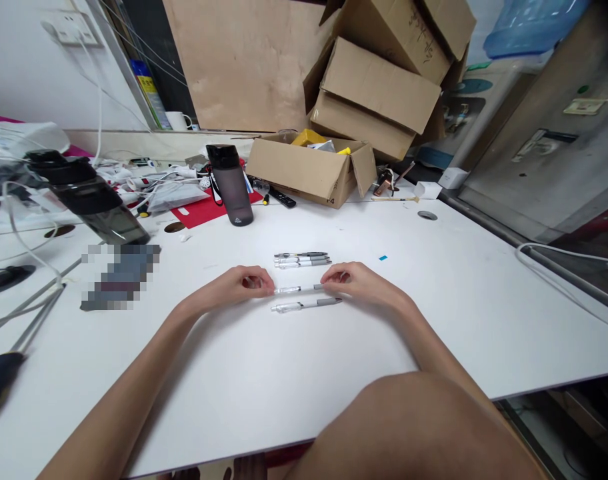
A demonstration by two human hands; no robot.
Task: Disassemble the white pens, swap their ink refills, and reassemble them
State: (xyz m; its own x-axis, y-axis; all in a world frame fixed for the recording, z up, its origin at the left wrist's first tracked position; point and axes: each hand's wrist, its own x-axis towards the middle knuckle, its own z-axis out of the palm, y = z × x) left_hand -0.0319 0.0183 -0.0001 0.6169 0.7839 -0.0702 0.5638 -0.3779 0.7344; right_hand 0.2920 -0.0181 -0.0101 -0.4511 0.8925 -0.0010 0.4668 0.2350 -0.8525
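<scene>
Between my two hands a grey-and-clear pen (299,289) lies crosswise, just above or on the white table (264,373). My left hand (247,283) pinches its left end, and my right hand (348,280) pinches the grey right end. Closer to me, another pen (307,305) of the same kind rests on the table, parallel to the held one. Beyond my hands several more pens (302,261) lie close together in a row, the farthest one darker.
A dark water bottle (231,187) and an open cardboard box (299,170) stand at the back. Another bottle (91,200) leans at the left, by a blurred-out item (121,277). A small blue scrap (383,258) lies right of the pens.
</scene>
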